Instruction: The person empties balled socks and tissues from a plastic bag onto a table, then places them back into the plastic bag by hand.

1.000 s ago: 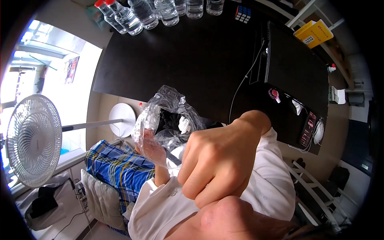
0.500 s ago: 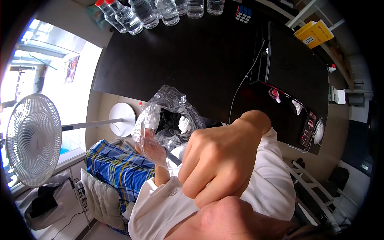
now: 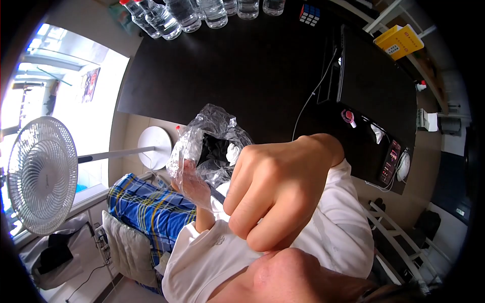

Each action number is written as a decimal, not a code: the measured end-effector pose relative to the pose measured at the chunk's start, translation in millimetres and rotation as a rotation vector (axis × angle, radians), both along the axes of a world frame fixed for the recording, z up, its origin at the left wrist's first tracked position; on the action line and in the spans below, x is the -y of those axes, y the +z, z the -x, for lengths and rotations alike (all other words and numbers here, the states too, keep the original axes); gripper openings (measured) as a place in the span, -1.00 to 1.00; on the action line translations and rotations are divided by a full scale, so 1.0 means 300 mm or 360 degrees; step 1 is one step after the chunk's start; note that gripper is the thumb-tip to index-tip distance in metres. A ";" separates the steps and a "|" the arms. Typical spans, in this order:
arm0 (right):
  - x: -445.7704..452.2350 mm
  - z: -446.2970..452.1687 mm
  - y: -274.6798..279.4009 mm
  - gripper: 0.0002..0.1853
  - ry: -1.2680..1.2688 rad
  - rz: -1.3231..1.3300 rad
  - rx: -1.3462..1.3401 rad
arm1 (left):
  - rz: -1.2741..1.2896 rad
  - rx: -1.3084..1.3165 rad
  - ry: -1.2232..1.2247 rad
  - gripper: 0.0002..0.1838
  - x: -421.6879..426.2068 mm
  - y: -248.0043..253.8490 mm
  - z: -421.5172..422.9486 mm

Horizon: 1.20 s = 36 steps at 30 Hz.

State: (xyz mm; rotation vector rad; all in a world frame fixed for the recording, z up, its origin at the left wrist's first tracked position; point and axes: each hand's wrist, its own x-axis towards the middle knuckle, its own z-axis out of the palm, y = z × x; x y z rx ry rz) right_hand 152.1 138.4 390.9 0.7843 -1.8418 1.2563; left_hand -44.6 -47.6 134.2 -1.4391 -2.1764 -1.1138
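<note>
Since the earlier frame the right hand (image 3: 277, 189) has risen a little in the view and now covers more of the white crumpled piece (image 3: 233, 153) in the bag, while the desk and its bottles have slid slightly upward too. That right hand is curled into a fist just above the chin (image 3: 285, 267), the back of it facing the camera (whether anything is tucked inside the fingers, I cannot tell). The left hand (image 3: 194, 184) grips the near left side of a clear, crinkled plastic bag (image 3: 209, 118), its fingers showing blurred through the film. The bag is in front of the chest, by the near edge of the dark, smooth-topped desk (image 3: 212, 76), its mouth open on black crumpled material (image 3: 214, 150) lying beside the white piece. Clear bottles of liquid (image 3: 184, 17), some with red caps, line the far side of the desk, with a small multicoloured puzzle cube (image 3: 309, 16) to their right. Off to the left stands a white round fan (image 3: 43, 177), near a blue plaid cloth (image 3: 146, 207)
</note>
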 end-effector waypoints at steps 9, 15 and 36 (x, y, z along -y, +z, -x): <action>-0.005 -0.004 0.005 -0.69 -0.0069 -0.0030 -0.0054 | -0.0098 0.0354 -0.0008 -0.67 -0.006 0.025 -0.005; -0.010 0.000 0.002 -0.70 -0.0042 -0.0016 -0.0063 | -0.0434 0.0998 -0.0170 -0.69 -0.023 0.006 -0.006; 0.020 -0.022 0.008 -0.64 -0.0131 0.0029 -0.0180 | -0.0489 0.1151 -0.0254 -0.57 -0.049 0.070 -0.018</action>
